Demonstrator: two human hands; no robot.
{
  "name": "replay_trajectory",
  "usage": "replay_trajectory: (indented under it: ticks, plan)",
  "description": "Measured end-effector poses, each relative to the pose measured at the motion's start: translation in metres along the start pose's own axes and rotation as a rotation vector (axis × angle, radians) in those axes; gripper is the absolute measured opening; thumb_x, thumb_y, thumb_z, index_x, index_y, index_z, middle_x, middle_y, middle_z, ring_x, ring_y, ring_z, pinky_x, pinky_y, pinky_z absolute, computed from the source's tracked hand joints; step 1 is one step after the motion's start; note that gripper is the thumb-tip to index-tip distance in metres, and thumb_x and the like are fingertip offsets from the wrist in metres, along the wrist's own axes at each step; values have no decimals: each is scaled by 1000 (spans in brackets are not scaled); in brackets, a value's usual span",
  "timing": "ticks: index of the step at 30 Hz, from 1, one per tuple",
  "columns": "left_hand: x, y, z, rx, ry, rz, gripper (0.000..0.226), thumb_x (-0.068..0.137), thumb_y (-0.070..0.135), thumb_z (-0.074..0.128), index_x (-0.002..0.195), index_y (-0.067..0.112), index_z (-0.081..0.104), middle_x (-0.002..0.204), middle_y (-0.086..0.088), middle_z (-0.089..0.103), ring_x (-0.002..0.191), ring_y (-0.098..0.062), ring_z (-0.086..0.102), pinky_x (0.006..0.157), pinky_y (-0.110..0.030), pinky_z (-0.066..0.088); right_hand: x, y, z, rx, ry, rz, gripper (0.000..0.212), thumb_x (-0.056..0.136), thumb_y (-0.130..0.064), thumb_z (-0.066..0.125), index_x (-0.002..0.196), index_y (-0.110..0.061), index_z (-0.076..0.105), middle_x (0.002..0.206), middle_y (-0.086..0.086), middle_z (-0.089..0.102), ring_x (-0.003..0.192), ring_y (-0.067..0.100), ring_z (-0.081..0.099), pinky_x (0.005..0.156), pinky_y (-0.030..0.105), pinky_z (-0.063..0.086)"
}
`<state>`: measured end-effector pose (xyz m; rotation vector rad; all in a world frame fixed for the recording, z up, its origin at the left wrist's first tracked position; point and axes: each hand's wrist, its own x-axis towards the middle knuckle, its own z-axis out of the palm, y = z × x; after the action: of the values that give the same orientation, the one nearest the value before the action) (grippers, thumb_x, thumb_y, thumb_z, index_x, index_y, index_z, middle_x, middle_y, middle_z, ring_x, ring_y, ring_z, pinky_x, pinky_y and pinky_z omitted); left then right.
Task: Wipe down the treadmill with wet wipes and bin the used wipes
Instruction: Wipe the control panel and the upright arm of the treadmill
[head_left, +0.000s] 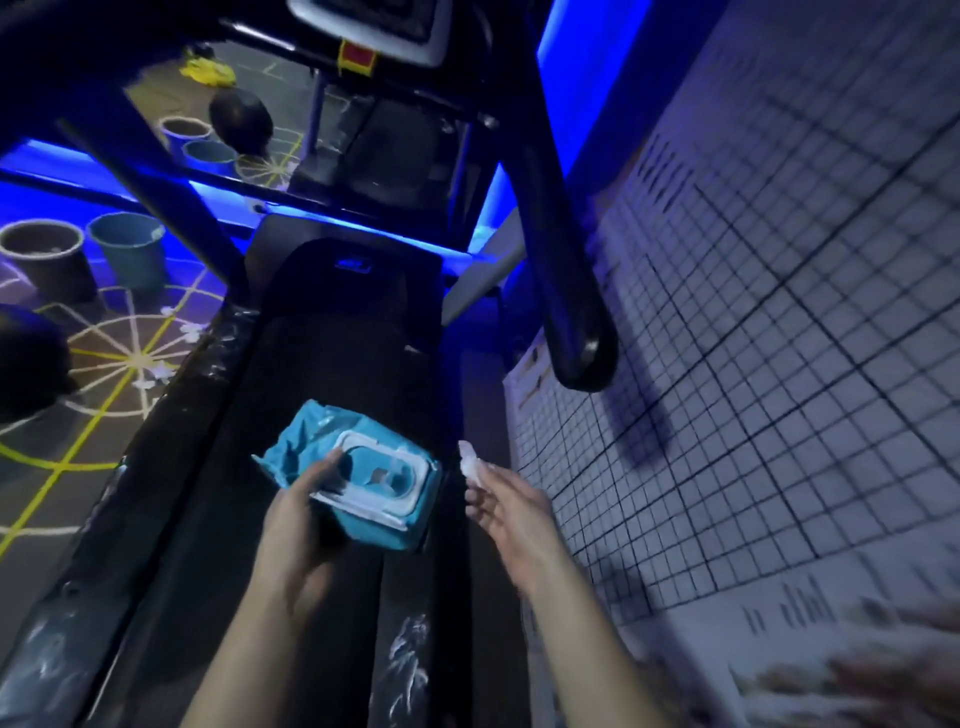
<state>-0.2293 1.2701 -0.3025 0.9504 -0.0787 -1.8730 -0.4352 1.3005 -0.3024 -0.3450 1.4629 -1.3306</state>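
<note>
The left hand (298, 525) grips a crumpled teal soft-plastic pack of wet wipes (296, 449) above the near half of the treadmill's black running belt (332, 364). Its thumb curls over the near-left corner of the pack's white rectangular plastic lid (410, 480), and the other fingers are hidden beneath the pack. The lid faces up and its dispensing opening shows.

Just beside the pack's right edge, clear of it, the right hand (511, 512) pinches a small scrunched white wet wipe (470, 462) between the tips of its fingers and thumb. That hand hovers over the belt's right edge and the dark side rail.

A black tubular handrail (550, 234) slopes down over the right side of the treadmill. Its grey console (374, 26) sits at the far end.

A white wall of small square tiles (779, 364) runs along the right. On the line-marked floor (104, 358) to the left stand a dark round bucket (47, 260) and a grey-blue round bucket (130, 254), side by side.
</note>
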Motion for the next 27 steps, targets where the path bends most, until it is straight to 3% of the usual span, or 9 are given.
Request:
replay_trajectory:
  ticks: [2, 4, 9, 12, 18, 21, 24, 27]
  plan:
    - [10, -13, 23, -4, -36, -40, 46, 93, 19, 71, 137, 5, 68, 131, -19, 72, 121, -37, 70, 109, -56, 52, 4, -24, -16, -54, 38, -90, 13, 93, -11, 70, 103, -4, 73, 91, 11, 71, 74, 13, 63, 69, 25, 55]
    - [23, -26, 41, -15, -46, -49, 48, 93, 18, 72, 139, 3, 67, 133, -21, 71, 125, -39, 67, 114, -58, 47, 10, -47, -29, -116, 67, -169, 13, 93, -11, 70, 104, -4, 72, 94, 11, 71, 80, 15, 64, 72, 25, 56]
    - [58, -56, 73, -85, -16, -75, 60, 86, 20, 80, 143, 6, 64, 137, -21, 69, 128, -40, 66, 116, -60, 45, 38, -97, -51, -379, 131, -351, 6, 94, -20, 71, 99, -19, 75, 99, 1, 76, 86, 14, 71, 75, 21, 56]
    - [76, -67, 88, -127, -34, -72, 72, 78, 23, 87, 144, 7, 63, 140, -21, 67, 129, -40, 65, 116, -61, 44, 63, -135, -53, -573, 177, -561, 5, 93, -24, 71, 96, -26, 75, 91, -8, 76, 84, 6, 71, 74, 21, 54]
    - [105, -83, 111, -128, -2, -56, 53, 90, 22, 74, 140, 8, 66, 130, -18, 73, 121, -36, 70, 113, -55, 49, 127, -226, -40, -902, 163, -866, 11, 93, -25, 69, 102, -23, 74, 98, -5, 73, 89, 7, 68, 78, 24, 55]
    - [118, -86, 118, -140, 28, -37, 51, 90, 22, 74, 139, 8, 66, 130, -17, 73, 121, -35, 71, 110, -53, 51, 158, -247, -38, -1284, 70, -898, 14, 92, -26, 67, 103, -23, 75, 101, -2, 67, 94, 15, 63, 83, 32, 50]
    - [129, -86, 127, -123, 55, -14, 42, 95, 19, 69, 135, 8, 68, 123, -14, 76, 110, -30, 76, 91, -43, 62, 159, -248, -35, -1660, -129, -922, 15, 94, -20, 64, 101, -17, 77, 102, 4, 60, 102, 25, 53, 88, 34, 42]
    - [140, -84, 135, -128, 54, -12, 35, 98, 18, 66, 132, 8, 69, 118, -12, 78, 102, -26, 78, 75, -35, 65, 132, -249, -36, -1926, -392, -835, 16, 94, -25, 64, 101, -21, 78, 100, -3, 60, 100, 18, 52, 92, 35, 44]
